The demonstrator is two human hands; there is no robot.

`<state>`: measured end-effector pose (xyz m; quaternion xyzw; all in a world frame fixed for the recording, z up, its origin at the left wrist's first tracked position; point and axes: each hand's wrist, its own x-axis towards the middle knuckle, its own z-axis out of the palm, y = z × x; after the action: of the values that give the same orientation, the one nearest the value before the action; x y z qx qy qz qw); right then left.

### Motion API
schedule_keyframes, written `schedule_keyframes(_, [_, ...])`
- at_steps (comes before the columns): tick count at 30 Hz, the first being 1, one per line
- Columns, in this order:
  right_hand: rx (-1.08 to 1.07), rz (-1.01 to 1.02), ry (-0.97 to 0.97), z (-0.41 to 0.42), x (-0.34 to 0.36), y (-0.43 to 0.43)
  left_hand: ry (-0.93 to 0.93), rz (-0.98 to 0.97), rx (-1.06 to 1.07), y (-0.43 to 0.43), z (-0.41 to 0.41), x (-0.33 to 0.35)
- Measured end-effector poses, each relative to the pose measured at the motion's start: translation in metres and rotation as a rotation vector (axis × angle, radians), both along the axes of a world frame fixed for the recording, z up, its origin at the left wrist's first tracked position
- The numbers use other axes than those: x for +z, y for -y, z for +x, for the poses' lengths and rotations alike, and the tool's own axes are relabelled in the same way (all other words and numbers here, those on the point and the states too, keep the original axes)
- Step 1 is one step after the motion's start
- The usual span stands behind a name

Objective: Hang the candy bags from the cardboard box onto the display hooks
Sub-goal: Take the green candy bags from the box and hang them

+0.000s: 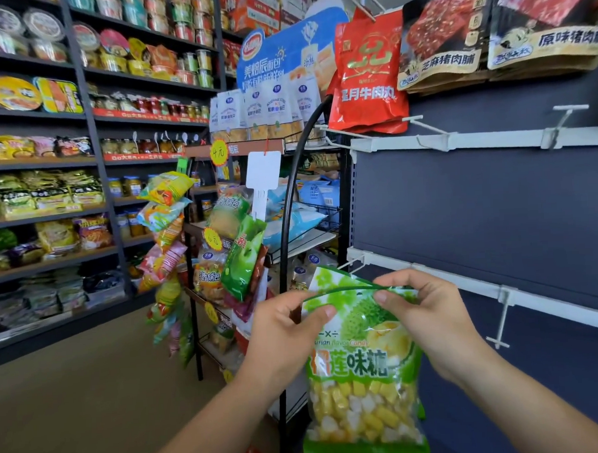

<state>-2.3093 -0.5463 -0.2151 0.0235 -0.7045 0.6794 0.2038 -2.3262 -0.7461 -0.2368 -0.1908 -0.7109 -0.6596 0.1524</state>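
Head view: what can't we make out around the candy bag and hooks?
- Cardboard box: not in view.
- Candy bag hang hole: hidden where the left hand and right hand pinch its folded top.
- Nearest empty hook: tip behind the bag top.
- Bag's bottom corner: cut off by the lower edge.

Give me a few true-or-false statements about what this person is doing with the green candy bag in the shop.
1. Both hands hold the green candy bag by its top edge. True: the left hand and the right hand pinch it there.
2. The bag already hangs on a hook. False: it is in the hands, below the empty white hook.
3. The bag's clear lower part shows yellow and white candies. True.
4. The red bags lie on the floor. False: they hang high on the dark blue panel.
5. The cardboard box sits between the hands. False: no box shows in this view.
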Motion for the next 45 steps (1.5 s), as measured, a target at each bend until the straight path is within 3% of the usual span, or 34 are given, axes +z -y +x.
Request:
schedule_keyframes(6, [0.056,0.028,0.083,-0.001,-0.006,-0.004,-0.051,-0.006,0.174,-0.007,-0.004,-0.005])
schedule_keyframes(11, [0.222,0.241,0.196,-0.006,0.027,-0.005,0.038,0.059,0.087,-0.002,-0.008,0.001])
schedule_keyframes(19, [0.349,0.314,0.336,-0.011,0.04,-0.008,0.014,0.03,0.158,0.007,-0.014,0.004])
schedule_keyframes(26, [0.217,0.236,0.224,-0.013,0.032,-0.012,-0.018,0.008,0.193,0.012,-0.011,0.012])
schedule_keyframes(35, [0.381,-0.077,0.243,-0.002,0.002,-0.036,-0.043,0.08,0.177,0.027,-0.011,0.02])
schedule_keyframes(38, [0.323,-0.123,0.137,-0.002,-0.004,-0.025,-0.043,0.048,0.174,0.026,-0.011,0.021])
schedule_keyframes(45, [0.025,-0.023,0.003,-0.02,0.034,-0.01,-0.072,-0.096,0.166,0.039,-0.018,0.03])
